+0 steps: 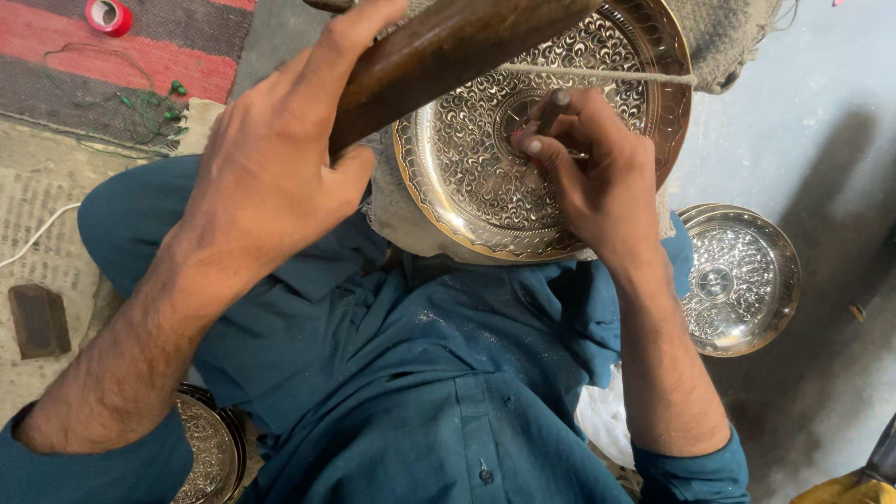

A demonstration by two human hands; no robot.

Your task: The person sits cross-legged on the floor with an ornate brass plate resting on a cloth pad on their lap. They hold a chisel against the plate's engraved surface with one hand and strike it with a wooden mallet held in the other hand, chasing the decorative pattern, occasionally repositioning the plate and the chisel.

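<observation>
One head-worn camera is looking steeply down, close over the person's lap, taking in both hands, an engraved plate [541, 140] at the top and the floor [803, 121] around the knees.

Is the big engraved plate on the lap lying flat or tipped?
Tipped. The plate leans on cloth padding over the knees, its face turned toward the camera.

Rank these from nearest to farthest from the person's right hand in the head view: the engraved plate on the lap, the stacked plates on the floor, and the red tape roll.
1. Engraved plate: on the lap, directly under the right hand.
2. Stacked plates: on the floor, lower right of that hand.
3. Red tape roll: far upper left, on the rug.
</observation>
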